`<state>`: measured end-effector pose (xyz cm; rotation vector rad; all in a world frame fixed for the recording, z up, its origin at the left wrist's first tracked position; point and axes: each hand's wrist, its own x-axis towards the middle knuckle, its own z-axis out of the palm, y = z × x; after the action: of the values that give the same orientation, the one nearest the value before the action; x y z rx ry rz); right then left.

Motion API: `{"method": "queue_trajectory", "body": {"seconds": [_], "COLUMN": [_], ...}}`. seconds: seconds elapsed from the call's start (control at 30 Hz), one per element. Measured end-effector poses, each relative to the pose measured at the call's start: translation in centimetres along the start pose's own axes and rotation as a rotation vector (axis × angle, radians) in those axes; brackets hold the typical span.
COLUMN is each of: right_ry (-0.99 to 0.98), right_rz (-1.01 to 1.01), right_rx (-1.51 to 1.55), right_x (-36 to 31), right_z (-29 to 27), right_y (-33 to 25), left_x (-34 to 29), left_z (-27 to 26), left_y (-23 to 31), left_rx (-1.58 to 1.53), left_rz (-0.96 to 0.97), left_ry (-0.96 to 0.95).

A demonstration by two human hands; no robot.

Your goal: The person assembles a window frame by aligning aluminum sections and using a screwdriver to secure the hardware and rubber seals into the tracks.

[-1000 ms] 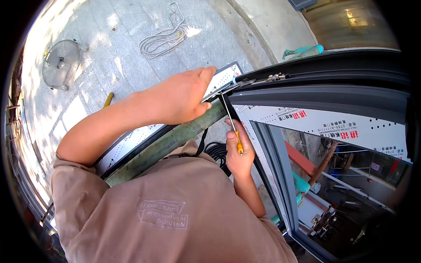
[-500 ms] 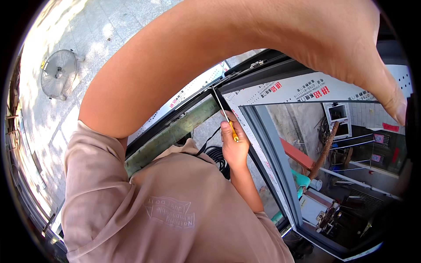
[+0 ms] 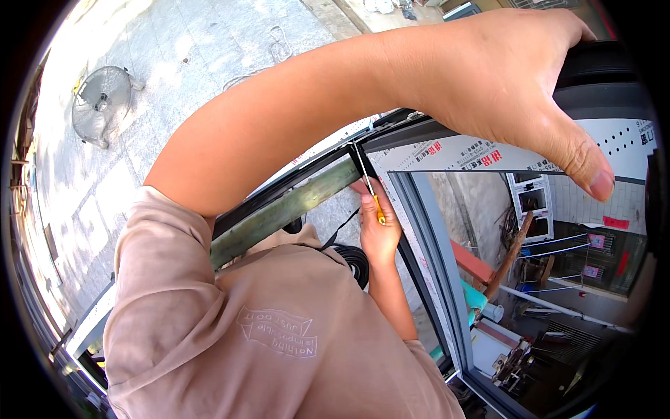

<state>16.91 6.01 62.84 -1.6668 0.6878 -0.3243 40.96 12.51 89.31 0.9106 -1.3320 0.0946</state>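
A dark metal window frame point(image 3: 481, 155), partly covered in white printed protective film, spans the upper right. My left arm reaches across the top, and my left hand point(image 3: 509, 80) grips the frame's upper bar. Its thumb hangs down over the near side, while most of the fingers are hidden behind the bar. Lower down, my right hand point(image 3: 382, 237) holds a screwdriver point(image 3: 380, 209) with a yellow handle. The long thin shaft points up to the frame's corner joint; whether its tip sits on a screw is too small to tell.
A mottled green bar point(image 3: 293, 204) runs slantwise beside the frame, close to my torso. Coiled black cable point(image 3: 356, 264) lies below my right forearm. On the paved floor at left stands a round fan point(image 3: 101, 105). Through the frame show a red beam point(image 3: 471, 262) and a brown pole point(image 3: 513, 255).
My left hand and forearm appear lower and farther from the view, with the hand now round the upper bar. The screwdriver stays at the corner in my right hand; the view has shifted slightly.
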Motion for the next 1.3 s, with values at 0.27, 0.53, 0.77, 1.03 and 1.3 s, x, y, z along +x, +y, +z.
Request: {"method": "queue_trajectory", "body": {"seconds": [0.27, 0.53, 0.77, 1.03, 1.3], "right_ry": [-0.003, 0.004, 0.044, -0.368, -0.266], "right_rz": [0.058, -0.028, 0.218, 0.097, 0.208], "right_rx": [-0.038, -0.086, 0.108, 0.995, 1.171], "right_x": [-0.3, 0.4, -0.4, -1.1, -2.2], "right_z": [-0.3, -0.7, 0.6, -1.7, -1.4], "right_y": [-1.3, -1.3, -5.8, -3.9, -5.1], "left_x": [-1.5, -1.9, -2.0, -2.0, -1.8], "left_z": [-1.0, -2.1, -1.8, -1.1, -0.9], "left_y": [1.3, 2.7, 1.8, 1.8, 1.7], "left_rx": [0.032, -0.03, 0.034, 0.016, -0.011], "left_rz": [-0.034, -0.099, 0.017, 0.01, 0.029], "left_ry": [0.024, -0.058, -0.016, 0.088, 0.059]}}
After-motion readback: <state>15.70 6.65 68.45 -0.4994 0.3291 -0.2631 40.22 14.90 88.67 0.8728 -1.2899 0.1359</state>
